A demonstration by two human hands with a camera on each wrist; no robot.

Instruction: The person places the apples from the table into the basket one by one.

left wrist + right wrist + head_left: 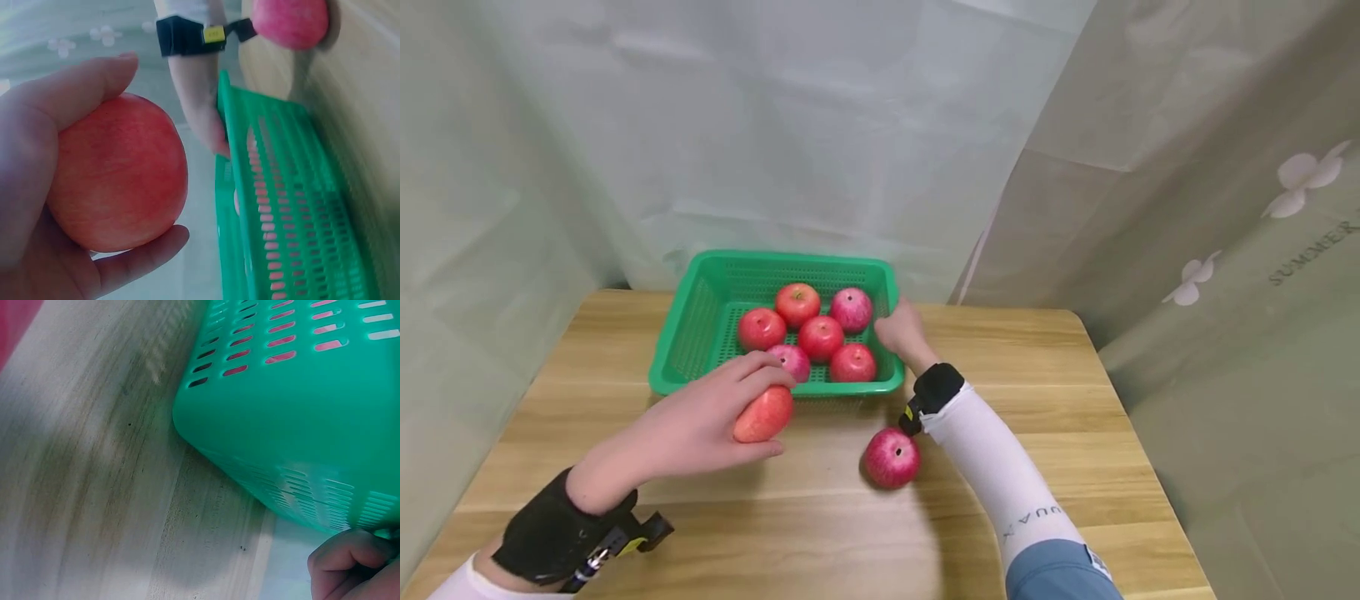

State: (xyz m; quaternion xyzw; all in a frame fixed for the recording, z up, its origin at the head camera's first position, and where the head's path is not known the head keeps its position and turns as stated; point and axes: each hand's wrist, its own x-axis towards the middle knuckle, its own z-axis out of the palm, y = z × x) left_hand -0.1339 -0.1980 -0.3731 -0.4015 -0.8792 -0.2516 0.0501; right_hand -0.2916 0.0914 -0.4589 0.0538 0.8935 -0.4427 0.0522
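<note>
My left hand [711,412] grips a red apple [765,414] in front of the basket's near side. In the left wrist view the thumb and fingers wrap round this apple [119,175], held above the table. A green plastic basket [842,389] with slotted walls stands at the back of the table, several red and pinkish apples [821,337] inside it. At the basket's right side, my right hand [901,329] holds the rim; its curled fingers [350,553] show at the edge in the right wrist view. Another dark red apple [891,458] sits on the table under my right wrist.
The wooden table [1030,450] carries the basket and the loose apple. Pale sheeting [820,125] hangs close behind the basket, and a curtain with printed flowers [1300,179] runs along the right side. The apples sit toward the basket's right part.
</note>
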